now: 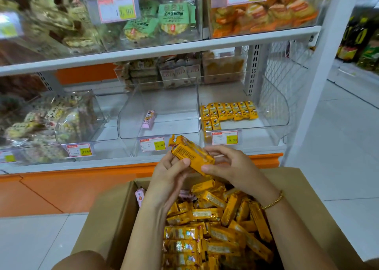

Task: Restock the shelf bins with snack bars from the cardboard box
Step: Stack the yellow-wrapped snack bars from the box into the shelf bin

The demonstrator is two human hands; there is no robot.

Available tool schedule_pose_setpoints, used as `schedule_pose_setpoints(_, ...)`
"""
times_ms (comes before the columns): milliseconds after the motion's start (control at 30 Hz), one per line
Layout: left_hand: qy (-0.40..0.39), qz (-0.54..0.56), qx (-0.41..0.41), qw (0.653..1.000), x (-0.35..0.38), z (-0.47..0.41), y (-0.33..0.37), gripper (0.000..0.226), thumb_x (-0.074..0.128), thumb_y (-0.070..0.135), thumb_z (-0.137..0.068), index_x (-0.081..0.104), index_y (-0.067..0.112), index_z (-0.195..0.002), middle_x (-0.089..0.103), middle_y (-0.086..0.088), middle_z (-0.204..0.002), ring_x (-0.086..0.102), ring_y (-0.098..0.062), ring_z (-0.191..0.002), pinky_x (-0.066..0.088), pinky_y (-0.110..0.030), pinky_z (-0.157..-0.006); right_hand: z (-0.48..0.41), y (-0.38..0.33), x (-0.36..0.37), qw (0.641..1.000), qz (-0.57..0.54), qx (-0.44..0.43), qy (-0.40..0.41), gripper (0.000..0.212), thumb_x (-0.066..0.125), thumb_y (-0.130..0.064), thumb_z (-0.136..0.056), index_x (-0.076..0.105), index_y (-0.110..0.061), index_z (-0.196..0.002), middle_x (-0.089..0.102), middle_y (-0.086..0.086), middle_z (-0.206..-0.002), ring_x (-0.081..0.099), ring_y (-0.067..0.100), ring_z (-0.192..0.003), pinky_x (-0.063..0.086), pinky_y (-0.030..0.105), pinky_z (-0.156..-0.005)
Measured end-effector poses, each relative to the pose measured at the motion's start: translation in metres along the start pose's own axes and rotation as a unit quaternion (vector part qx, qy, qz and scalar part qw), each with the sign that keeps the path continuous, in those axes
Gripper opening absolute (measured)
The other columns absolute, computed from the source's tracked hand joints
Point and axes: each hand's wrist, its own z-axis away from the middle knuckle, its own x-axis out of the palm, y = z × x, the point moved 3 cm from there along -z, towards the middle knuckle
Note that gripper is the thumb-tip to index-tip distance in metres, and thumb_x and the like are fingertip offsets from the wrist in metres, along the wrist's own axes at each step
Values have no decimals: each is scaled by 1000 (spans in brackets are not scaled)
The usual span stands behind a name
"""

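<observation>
An open cardboard box (pixel 114 214) on the floor holds several yellow snack bars (pixel 215 224) and a few pink ones (pixel 140 197). Above the box, both hands hold a small stack of yellow bars (pixel 190 155). My left hand (pixel 168 173) grips the stack's near left end, thumb on top. My right hand (pixel 227 165) pinches its right end. On the low shelf, the right clear bin (pixel 274 114) has a row of yellow bars (pixel 229 111). The middle clear bin (pixel 131 114) holds one pink bar (pixel 149 119).
The left bin (pixel 61 118) and the upper shelf bins (pixel 155 19) are filled with other snacks. Price tags (pixel 152 144) hang on the bin fronts. An orange plinth (pixel 61 187) runs under the shelf. A white upright post (pixel 315 85) ends the shelf on the right; tiled floor lies beyond.
</observation>
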Motion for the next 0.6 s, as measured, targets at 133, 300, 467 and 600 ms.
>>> schedule_pose_setpoints(133, -53, -77, 3, 996, 22, -18, 10, 37, 63, -2, -76, 58, -5, -112, 70, -15, -102, 65, -25, -100, 53, -27, -86, -9, -22, -28, 997, 71, 2, 32, 39, 80, -21, -73, 59, -33, -104, 63, -20, -85, 60, -14, -76, 43, 3, -63)
schedule_pose_setpoints(300, 53, -364, 36, 929, 35, -54, 27, 52, 65, 2, -85, 50, 6, -135, 56, -6, -133, 55, -14, -120, 44, -22, -98, -43, -38, -87, 952, 268, 40, 140, 46, 81, -31, -68, 63, -17, -109, 61, -1, -95, 54, 12, -84, 40, 23, -70)
schedule_pose_setpoints(467, 76, -603, 60, 792, 51, -84, 22, 52, 62, 19, -90, 46, 12, -139, 54, -8, -137, 54, -21, -121, 41, -25, -95, -97, -38, -130, 913, 351, 76, 196, 34, 80, -33, -63, 56, -12, -72, 53, 5, -73, 51, 23, -73, 32, 27, -56)
schedule_pose_setpoints(600, 70, -622, 75, 776, 64, -87, 16, 37, 56, 28, -94, 55, 24, -131, 63, -4, -125, 59, -18, -111, 39, -19, -76, -135, -27, -145, 871, 450, 138, 142, 42, 79, -38, -66, 46, -13, -63, 52, 7, -75, 50, 23, -74, 31, 26, -51)
